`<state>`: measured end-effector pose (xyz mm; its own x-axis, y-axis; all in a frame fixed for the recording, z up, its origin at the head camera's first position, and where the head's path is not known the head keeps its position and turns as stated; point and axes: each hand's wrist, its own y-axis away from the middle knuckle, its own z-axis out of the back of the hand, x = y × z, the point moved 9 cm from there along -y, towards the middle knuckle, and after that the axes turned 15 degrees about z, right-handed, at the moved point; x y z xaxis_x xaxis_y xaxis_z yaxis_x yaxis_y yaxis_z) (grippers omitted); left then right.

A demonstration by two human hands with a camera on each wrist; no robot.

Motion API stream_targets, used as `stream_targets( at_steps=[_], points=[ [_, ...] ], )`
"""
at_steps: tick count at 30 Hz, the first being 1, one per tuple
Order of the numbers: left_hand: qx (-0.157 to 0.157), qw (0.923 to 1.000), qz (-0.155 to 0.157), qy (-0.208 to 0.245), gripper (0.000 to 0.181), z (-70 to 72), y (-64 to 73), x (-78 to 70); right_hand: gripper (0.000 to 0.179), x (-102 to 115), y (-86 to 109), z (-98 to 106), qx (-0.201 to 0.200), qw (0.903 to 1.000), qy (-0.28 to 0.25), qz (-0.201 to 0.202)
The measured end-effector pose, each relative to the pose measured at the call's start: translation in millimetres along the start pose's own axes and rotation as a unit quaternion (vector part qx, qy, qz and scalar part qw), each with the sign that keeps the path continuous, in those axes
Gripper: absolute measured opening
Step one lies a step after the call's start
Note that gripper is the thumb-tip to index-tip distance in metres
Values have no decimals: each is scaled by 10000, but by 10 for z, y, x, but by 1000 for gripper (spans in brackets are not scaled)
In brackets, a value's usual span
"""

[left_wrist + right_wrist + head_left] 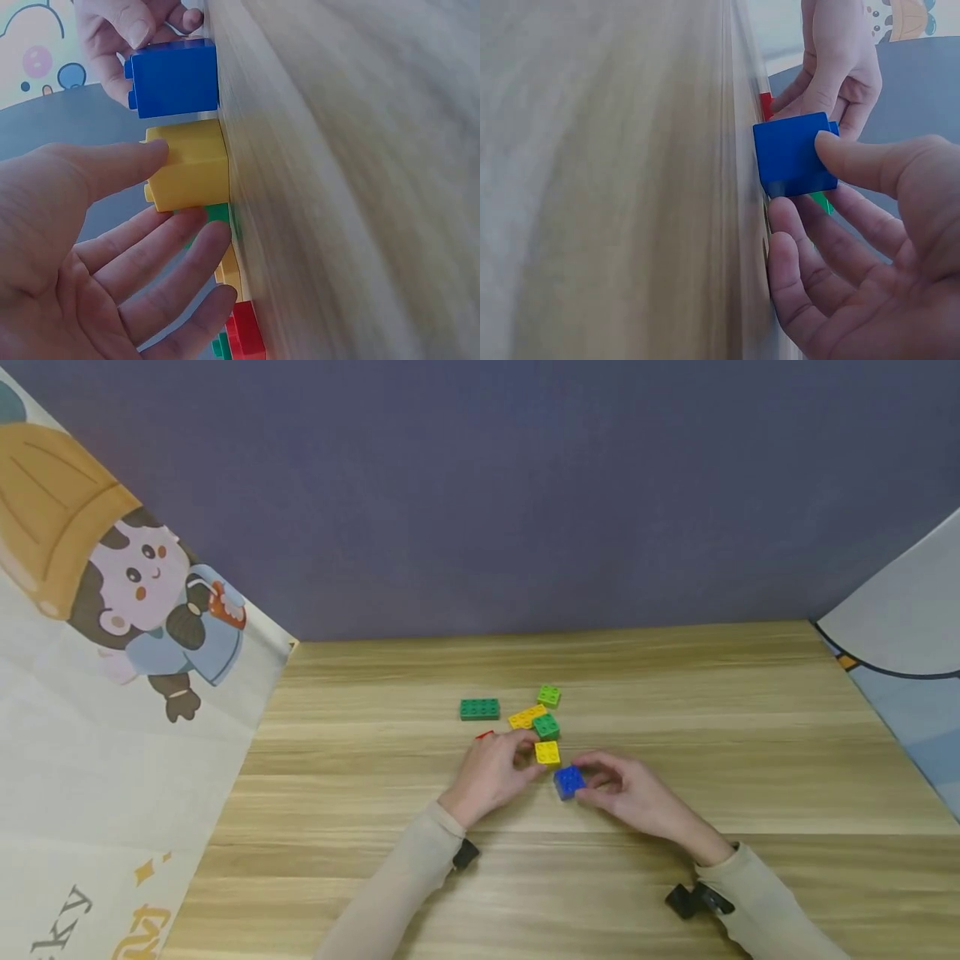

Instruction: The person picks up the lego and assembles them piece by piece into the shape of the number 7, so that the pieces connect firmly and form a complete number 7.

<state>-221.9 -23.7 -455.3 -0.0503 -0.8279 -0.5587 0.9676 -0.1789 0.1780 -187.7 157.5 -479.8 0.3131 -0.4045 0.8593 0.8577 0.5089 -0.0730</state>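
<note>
My left hand (491, 774) pinches a square yellow toy building brick (547, 753) between thumb and fingers. In the left wrist view the yellow brick (191, 165) stands on the wood with its studs facing up from the table. My right hand (637, 795) holds a square blue brick (569, 782) by its sides, thumb on one face and fingers opposite. The blue brick (795, 155) is just nearer the table's front than the yellow one, a narrow gap between them. Right behind the yellow brick sits a square green brick (546, 727).
A longer yellow brick (523, 718) lies beside the green one, and a lime brick (549, 696) is behind. To the left is a long dark green brick (480, 709). A red brick (246, 331) is mostly covered by my left hand in the head view. A dark wall (525, 510) borders the wooden table (720, 718).
</note>
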Motion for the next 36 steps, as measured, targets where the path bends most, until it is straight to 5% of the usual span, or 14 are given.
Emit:
stream_targets(
  at_steps=[36],
  points=[
    [112,9999,-49,-10,41,15,60,-24,42,73,78,206,-366,9990,-141,214]
  ],
)
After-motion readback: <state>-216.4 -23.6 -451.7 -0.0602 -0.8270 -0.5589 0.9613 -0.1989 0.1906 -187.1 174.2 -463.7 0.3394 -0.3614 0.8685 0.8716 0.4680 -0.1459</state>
